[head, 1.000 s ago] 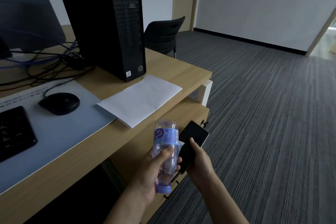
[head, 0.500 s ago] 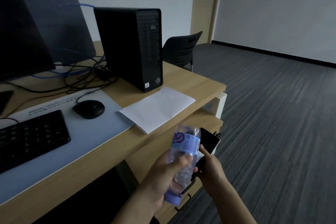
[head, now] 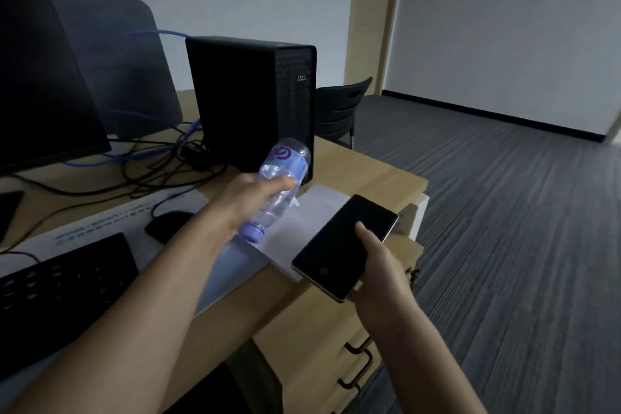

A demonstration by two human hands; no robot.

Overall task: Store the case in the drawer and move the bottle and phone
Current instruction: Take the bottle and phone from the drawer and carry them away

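Note:
My left hand [head: 243, 202] grips a clear plastic bottle [head: 280, 178] with a blue label and a purple cap. The bottle is tilted, cap toward me, base toward the black computer tower, above the white sheet of paper [head: 312, 208]. My right hand [head: 376, 272] holds a black phone [head: 342, 245] screen up, over the desk's right front corner and partly over the paper. The drawer unit [head: 336, 356] with dark handles stands under the desk edge, its drawers closed. The case is not in view.
A black computer tower [head: 252, 104] stands at the back of the wooden desk [head: 373, 178]. A mouse [head: 168, 223], a keyboard [head: 57, 292], a monitor [head: 40, 84] and tangled cables [head: 144, 158] lie to the left. A black chair [head: 342, 111] sits behind; grey carpet [head: 504, 245] spreads right.
Both hands have risen from beside the drawer unit to above the desktop. The bottle has moved forward over the paper toward the tower, and the phone now hovers over the desk corner.

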